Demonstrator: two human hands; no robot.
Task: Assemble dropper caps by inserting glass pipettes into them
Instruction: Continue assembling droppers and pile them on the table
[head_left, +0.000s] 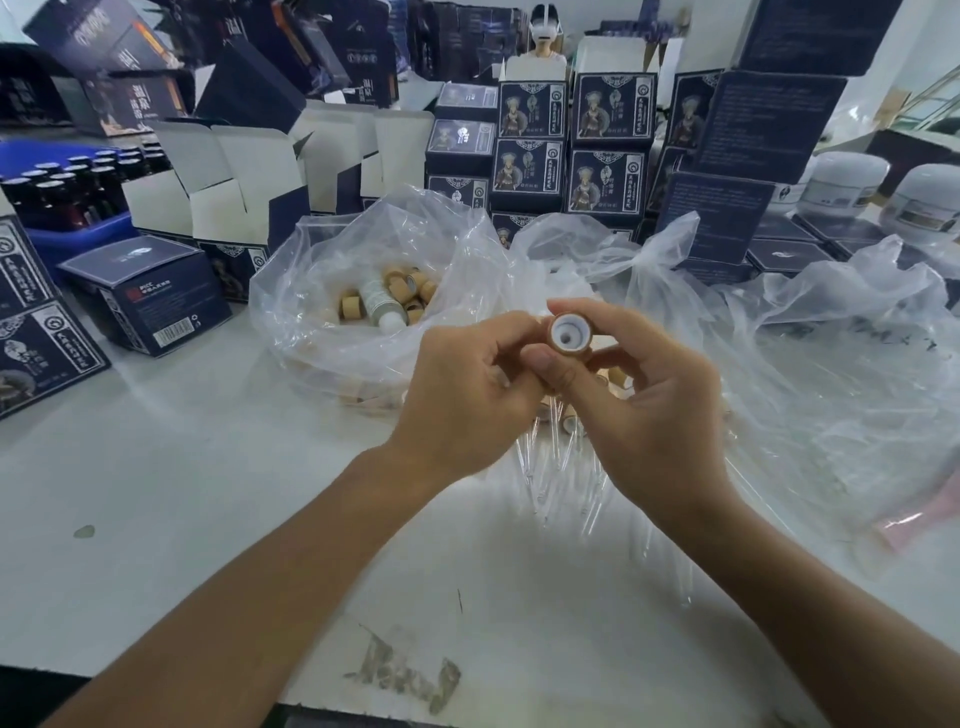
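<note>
Two clear plastic bags (363, 270) spread open on a white table (182, 493), hemmed by stacks of dark blue boxes (608, 176) and white jars (847, 187) at far right. Loose wooden caps (400, 291) in the left bag. Raised just above the table, between both hands: one dropper cap (569, 335), white inner side up, pinched by right hand (649, 400) at thumb and forefinger. Left hand (462, 395) touching alongside, fingers curled; grip unclear. Glass pipettes (550, 478) on plastic just beneath.
</note>
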